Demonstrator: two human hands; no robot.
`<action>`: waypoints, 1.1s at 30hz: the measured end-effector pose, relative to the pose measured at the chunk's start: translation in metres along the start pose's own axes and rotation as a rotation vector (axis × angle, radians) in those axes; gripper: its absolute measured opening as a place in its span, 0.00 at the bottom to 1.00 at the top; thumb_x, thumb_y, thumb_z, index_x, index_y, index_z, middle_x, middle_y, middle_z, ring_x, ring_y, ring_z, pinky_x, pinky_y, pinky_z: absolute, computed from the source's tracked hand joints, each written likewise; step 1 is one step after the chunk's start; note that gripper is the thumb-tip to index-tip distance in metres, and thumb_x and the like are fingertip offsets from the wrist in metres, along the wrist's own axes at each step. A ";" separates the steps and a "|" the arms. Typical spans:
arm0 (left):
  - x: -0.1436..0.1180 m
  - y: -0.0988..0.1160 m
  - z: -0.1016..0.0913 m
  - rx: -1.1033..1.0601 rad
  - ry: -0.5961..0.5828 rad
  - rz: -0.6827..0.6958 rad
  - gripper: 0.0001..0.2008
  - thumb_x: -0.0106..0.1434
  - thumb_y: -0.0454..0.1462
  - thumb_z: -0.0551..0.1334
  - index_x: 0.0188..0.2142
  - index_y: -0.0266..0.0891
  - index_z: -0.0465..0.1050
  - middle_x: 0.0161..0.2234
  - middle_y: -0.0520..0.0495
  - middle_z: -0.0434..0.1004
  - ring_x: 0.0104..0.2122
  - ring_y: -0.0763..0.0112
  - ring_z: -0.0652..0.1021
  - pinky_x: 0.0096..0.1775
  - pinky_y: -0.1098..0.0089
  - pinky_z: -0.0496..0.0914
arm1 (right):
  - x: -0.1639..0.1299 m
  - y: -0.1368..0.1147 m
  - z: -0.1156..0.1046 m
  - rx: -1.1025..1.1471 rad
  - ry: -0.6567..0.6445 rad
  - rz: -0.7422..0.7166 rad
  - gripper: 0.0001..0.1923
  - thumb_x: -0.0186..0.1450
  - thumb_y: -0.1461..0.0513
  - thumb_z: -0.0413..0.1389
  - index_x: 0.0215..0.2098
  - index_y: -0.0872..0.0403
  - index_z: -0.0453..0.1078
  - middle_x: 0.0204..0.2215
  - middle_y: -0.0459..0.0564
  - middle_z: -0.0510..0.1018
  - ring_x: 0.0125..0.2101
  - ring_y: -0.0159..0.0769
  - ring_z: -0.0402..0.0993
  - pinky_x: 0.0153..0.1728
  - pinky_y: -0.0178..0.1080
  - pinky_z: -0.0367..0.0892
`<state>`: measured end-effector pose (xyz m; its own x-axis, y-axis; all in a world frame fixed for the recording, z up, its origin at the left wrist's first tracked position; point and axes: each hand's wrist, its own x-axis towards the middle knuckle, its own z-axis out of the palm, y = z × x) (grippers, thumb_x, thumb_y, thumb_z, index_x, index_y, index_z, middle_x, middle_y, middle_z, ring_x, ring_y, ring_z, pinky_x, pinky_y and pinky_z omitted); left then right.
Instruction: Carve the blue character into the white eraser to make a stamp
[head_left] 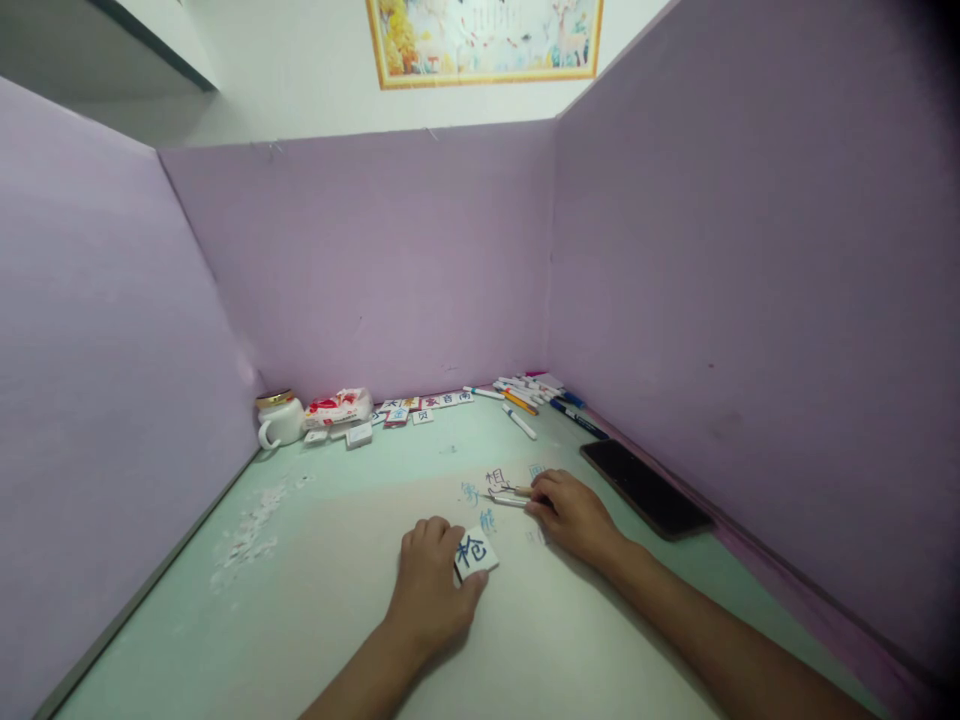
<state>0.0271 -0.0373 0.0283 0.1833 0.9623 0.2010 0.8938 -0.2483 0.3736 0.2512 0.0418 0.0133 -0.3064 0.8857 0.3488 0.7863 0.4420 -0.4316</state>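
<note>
White card (474,552), blue character, left hand (431,590)

A: Layout?
B: Desk (315,620) center: left hand (431,590) on character card (475,551); right hand (574,517) at 2 o'clock, holding marker (508,499).
A: Rest?
B: Phone (645,487) at 3, marker pile (536,393) at 1, card row (424,405) at 12, mug (279,418) at 10.

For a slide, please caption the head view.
Left hand holds a card; right hand writes with a pen.
</note>
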 end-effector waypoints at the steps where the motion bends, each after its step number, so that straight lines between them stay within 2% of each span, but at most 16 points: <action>1: 0.000 0.000 0.000 -0.001 0.001 0.001 0.16 0.56 0.40 0.60 0.44 0.39 0.71 0.43 0.42 0.70 0.45 0.57 0.69 0.49 0.58 0.62 | 0.000 -0.001 0.000 -0.003 0.000 -0.004 0.03 0.62 0.65 0.56 0.29 0.53 0.71 0.34 0.51 0.76 0.38 0.39 0.70 0.39 0.39 0.63; 10: 0.000 -0.002 0.002 -0.014 0.005 0.016 0.15 0.56 0.38 0.59 0.43 0.39 0.72 0.42 0.42 0.70 0.44 0.57 0.69 0.49 0.56 0.61 | 0.000 -0.002 0.000 -0.045 -0.015 -0.034 0.04 0.63 0.67 0.55 0.31 0.53 0.70 0.34 0.50 0.76 0.38 0.39 0.70 0.39 0.38 0.62; 15: 0.000 -0.003 0.003 -0.011 -0.013 0.039 0.15 0.58 0.39 0.58 0.45 0.38 0.71 0.43 0.40 0.70 0.44 0.56 0.68 0.48 0.54 0.62 | -0.002 -0.004 0.000 -0.073 -0.028 -0.029 0.02 0.63 0.64 0.56 0.32 0.53 0.71 0.35 0.51 0.76 0.39 0.39 0.70 0.39 0.39 0.63; 21: 0.000 -0.004 0.004 -0.029 -0.030 0.068 0.17 0.59 0.38 0.57 0.47 0.37 0.70 0.44 0.38 0.70 0.44 0.54 0.68 0.48 0.51 0.62 | 0.005 -0.007 -0.005 -0.185 -0.097 -0.029 0.05 0.65 0.67 0.54 0.33 0.54 0.72 0.35 0.51 0.77 0.39 0.40 0.70 0.40 0.40 0.65; 25: 0.000 -0.010 0.008 -0.043 0.005 0.094 0.16 0.58 0.38 0.58 0.46 0.38 0.71 0.44 0.38 0.71 0.44 0.53 0.70 0.46 0.50 0.64 | 0.030 0.002 -0.002 -0.294 -0.123 0.017 0.06 0.67 0.64 0.53 0.40 0.56 0.72 0.41 0.52 0.76 0.42 0.40 0.71 0.43 0.44 0.68; 28: 0.001 -0.017 0.012 -0.050 0.040 0.148 0.16 0.57 0.39 0.60 0.46 0.40 0.71 0.43 0.39 0.72 0.42 0.53 0.71 0.45 0.52 0.66 | 0.061 0.013 0.006 -0.345 -0.118 0.063 0.15 0.68 0.58 0.53 0.51 0.54 0.67 0.50 0.53 0.71 0.44 0.39 0.72 0.44 0.47 0.70; 33: 0.003 -0.022 0.020 -0.015 0.058 0.173 0.18 0.54 0.38 0.62 0.45 0.39 0.72 0.41 0.39 0.75 0.39 0.54 0.73 0.41 0.53 0.69 | 0.111 0.027 0.020 -0.367 -0.086 0.152 0.15 0.68 0.58 0.54 0.52 0.54 0.67 0.50 0.54 0.71 0.44 0.40 0.72 0.44 0.47 0.71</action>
<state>0.0157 -0.0269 0.0026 0.3097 0.8972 0.3150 0.8445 -0.4118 0.3425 0.2276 0.1543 0.0237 -0.2037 0.9524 0.2267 0.9605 0.2392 -0.1421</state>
